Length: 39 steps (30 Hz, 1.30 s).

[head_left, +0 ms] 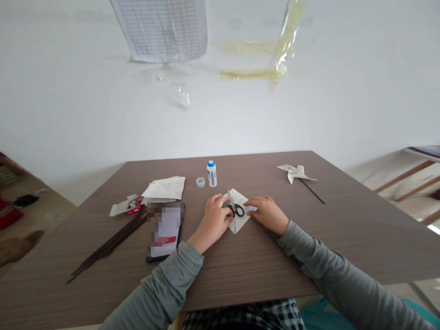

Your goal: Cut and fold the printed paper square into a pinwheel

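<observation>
Left hand (213, 217) half-curled at scissors (234, 208), grip unclear; right hand (270, 214) pinching paper (242, 221)

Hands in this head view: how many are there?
2: the left hand at the black-handled scissors, the right hand at the right corner of the paper square.

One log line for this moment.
left hand: at scissors; right hand: at right side of paper; scissors: over paper; white bottle: upright beyond paper

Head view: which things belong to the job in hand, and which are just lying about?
Belong: paper square, scissors, between left hand and right hand; probably also paper stack, dark sticks, pinwheel, bottle, red box.

Likely incidental: phone, wall sheet, wall tape.
</observation>
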{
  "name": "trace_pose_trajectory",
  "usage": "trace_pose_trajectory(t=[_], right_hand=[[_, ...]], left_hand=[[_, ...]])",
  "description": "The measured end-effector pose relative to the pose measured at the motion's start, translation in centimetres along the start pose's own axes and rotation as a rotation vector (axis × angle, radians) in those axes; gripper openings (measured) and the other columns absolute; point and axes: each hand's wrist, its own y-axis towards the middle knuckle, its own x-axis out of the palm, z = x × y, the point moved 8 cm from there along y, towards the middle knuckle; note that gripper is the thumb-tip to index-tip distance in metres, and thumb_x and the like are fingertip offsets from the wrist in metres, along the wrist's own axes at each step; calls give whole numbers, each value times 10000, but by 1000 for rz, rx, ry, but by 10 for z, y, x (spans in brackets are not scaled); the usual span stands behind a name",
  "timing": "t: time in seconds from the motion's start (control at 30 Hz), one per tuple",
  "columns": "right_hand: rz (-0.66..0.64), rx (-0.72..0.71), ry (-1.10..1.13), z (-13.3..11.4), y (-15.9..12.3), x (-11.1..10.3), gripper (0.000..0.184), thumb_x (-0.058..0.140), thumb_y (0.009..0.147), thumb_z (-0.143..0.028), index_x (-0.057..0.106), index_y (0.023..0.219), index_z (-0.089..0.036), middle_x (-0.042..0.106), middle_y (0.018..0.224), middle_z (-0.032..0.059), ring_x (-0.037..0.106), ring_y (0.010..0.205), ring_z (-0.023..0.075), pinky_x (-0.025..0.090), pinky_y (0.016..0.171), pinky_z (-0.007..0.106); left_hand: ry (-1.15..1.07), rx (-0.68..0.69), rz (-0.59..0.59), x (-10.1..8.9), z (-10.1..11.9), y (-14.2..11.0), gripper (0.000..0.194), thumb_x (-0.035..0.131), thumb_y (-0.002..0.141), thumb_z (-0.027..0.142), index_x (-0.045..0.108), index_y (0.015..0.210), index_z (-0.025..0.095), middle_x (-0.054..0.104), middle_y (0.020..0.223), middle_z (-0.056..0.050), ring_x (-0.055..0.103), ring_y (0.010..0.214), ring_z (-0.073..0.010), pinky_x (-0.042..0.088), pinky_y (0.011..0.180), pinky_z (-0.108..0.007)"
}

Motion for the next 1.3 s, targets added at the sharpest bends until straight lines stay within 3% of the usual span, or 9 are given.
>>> trace_pose_trajectory(t=[0.17,0.37,0.53,0.83,1.07,1.3], right_hand=[[-5,1,11,3,0,2,331,830,992,-100,923,1256,-277,915,1362,102,857,1312,369,608,1211,534],[-11,-14,45,7,1,3,333,824,990,-105,926,1259,-272,913,1364,116,860,1304,374,611,1224,554],[13,-48,73,9,1,4,332,823,975,-110,931,1237,-285,920,1332,106,871,1270,360,637,1196,527],[15,-31,77,8,3,2,322,824,985,-104,929,1239,-271,918,1336,116,869,1281,377,641,1200,558],[-2,-29,72,3,1,3,304,785,1021,-101,923,1253,-241,915,1331,130,867,1280,374,639,1198,551],[4,-34,75,1,0,2,260,781,1044,-139,925,1229,-251,917,1322,120,869,1268,361,638,1190,525]], left_hand=[[111,1,62,-25,-3,-1,251,831,953,44,908,845,257,796,1528,-107,551,1607,-454,419,1382,-776],[201,-7,181,-69,-12,-1,252,808,963,74,901,827,264,773,1480,-81,553,1520,-394,450,1359,-688],[331,-151,175,-94,-32,-3,268,821,938,91,891,755,274,796,1421,-75,604,1450,-395,475,1327,-669],[497,-437,46,-102,-73,-14,282,737,1044,152,907,877,303,754,1573,-84,538,1564,-444,387,1358,-838],[562,-524,1,-103,-87,-15,320,653,1095,175,931,1032,320,690,1704,-102,495,1627,-468,392,1344,-873],[608,-577,17,-97,-100,-13,403,587,1096,162,959,1087,317,728,1630,-154,508,1621,-465,353,1370,-866]])
